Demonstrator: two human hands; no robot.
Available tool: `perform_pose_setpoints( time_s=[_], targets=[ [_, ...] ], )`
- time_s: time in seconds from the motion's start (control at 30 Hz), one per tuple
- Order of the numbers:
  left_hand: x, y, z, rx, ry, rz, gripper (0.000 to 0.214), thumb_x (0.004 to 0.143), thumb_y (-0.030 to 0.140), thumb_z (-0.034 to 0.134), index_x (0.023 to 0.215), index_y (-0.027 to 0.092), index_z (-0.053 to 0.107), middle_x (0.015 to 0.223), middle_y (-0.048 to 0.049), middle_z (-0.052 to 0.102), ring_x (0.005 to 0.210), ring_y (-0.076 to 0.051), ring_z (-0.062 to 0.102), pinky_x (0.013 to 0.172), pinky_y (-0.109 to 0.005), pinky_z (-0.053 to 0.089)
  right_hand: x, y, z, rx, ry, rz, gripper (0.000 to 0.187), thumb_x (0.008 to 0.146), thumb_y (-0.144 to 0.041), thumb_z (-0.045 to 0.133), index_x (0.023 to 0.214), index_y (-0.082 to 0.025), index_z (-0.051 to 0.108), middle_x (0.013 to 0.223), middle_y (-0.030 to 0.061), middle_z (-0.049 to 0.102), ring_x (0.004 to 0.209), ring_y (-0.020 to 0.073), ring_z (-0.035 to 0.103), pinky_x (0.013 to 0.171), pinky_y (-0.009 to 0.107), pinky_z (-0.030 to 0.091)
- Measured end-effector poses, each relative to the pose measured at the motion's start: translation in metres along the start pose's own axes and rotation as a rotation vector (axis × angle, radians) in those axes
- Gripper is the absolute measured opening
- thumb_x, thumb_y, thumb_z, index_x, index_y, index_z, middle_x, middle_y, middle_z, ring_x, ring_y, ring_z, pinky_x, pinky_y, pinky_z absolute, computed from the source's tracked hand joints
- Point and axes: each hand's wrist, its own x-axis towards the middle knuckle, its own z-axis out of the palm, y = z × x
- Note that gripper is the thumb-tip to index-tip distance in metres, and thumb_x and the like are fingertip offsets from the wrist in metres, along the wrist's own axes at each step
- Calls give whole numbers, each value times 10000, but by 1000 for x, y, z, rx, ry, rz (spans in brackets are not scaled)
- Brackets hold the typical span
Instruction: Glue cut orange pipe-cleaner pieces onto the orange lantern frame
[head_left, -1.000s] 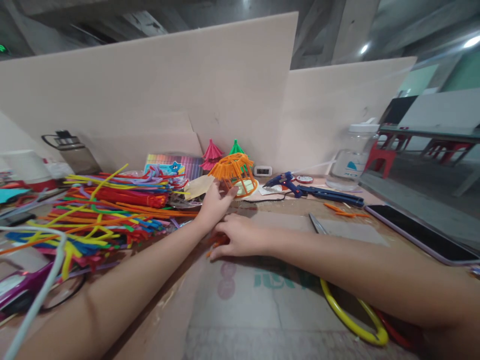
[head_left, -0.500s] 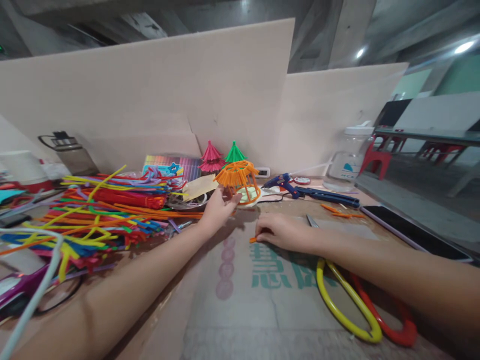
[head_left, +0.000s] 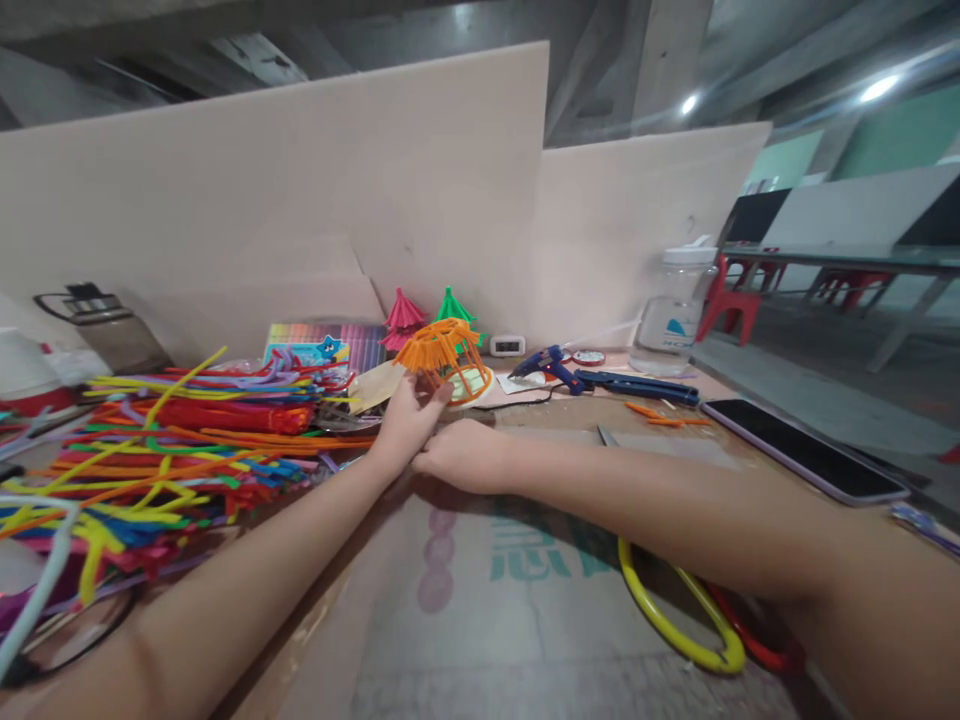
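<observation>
My left hand (head_left: 409, 425) is closed on a small orange pavilion model (head_left: 442, 352) built of fuzzy pipe cleaners. It has a flared roof and thin posts over a pale round base (head_left: 471, 384). Close against the left wrist, my right hand (head_left: 465, 457) is curled with its fingertips turned away. Whatever it pinches is hidden. Under the right forearm lie scissors with a yellow and a red handle (head_left: 675, 620), partly covered. A pink pipe-cleaner tree (head_left: 403, 318) and a green one (head_left: 452, 306) stand behind the model.
Heaped pipe cleaners (head_left: 187, 440) fill the left side. A blue glue gun (head_left: 544, 365), blue pliers-like tool (head_left: 637, 385), short orange pieces (head_left: 664, 415), phone (head_left: 806, 450) and clear bottle (head_left: 671, 315) lie or stand at right. A printed board (head_left: 540, 630) covers the table front.
My right hand has moved left to my left wrist; the short orange piece it pinched is now out of sight. My left hand still holds the model. The view has shifted slightly right.
</observation>
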Motion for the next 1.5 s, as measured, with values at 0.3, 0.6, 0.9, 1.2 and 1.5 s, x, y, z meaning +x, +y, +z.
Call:
perform_pose_setpoints(
  time_s=[0.3, 0.6, 0.9, 1.2, 1.5],
  targets=[
    [-10, 6, 7, -2, -62, -2, 393, 830, 510, 593, 994, 158, 532, 967, -78, 634, 905, -234, 621, 832, -373, 490, -66, 23, -5, 246, 32, 265, 146, 873, -186, 581, 828, -159, 716, 961, 88, 640, 843, 188, 590, 746, 293, 437],
    [-27, 10, 18, 40, -211, -17, 474, 826, 532, 591, 1101, 151, 529, 1072, -117, 646, 958, -260, 652, 846, -397, 532, -125, 23, -25, 484, 165, 596, 244, 971, -239, 456, 1062, -190, 677, 1061, 58, 710, 990, 178, 641, 880, 282, 477],
    [-27, 4, 20, 209, -302, 11, 470, 814, 574, 584, 1025, 155, 580, 1001, -122, 682, 891, -275, 667, 787, -411, 542, -146, 14, -16, 448, 130, 506, 482, 833, -454, 682, 1228, -179, 656, 1156, 128, 646, 1043, 257, 599, 909, 373, 466],
    [-28, 6, 20, 263, -331, 28, 442, 829, 580, 548, 980, 165, 564, 965, -104, 663, 849, -258, 655, 743, -382, 521, -149, 17, -34, 674, 161, 580, 244, 911, -309, 568, 1049, -180, 722, 952, 60, 716, 857, 176, 646, 764, 277, 480],
    [-27, 12, 19, 429, -376, 100, 370, 870, 509, 492, 971, 159, 554, 924, -105, 628, 850, -267, 613, 748, -382, 482, -161, 37, -12, 961, 280, 818, 212, 873, -295, 556, 963, -165, 697, 714, 5, 629, 639, 130, 581, 582, 237, 440]
  ],
)
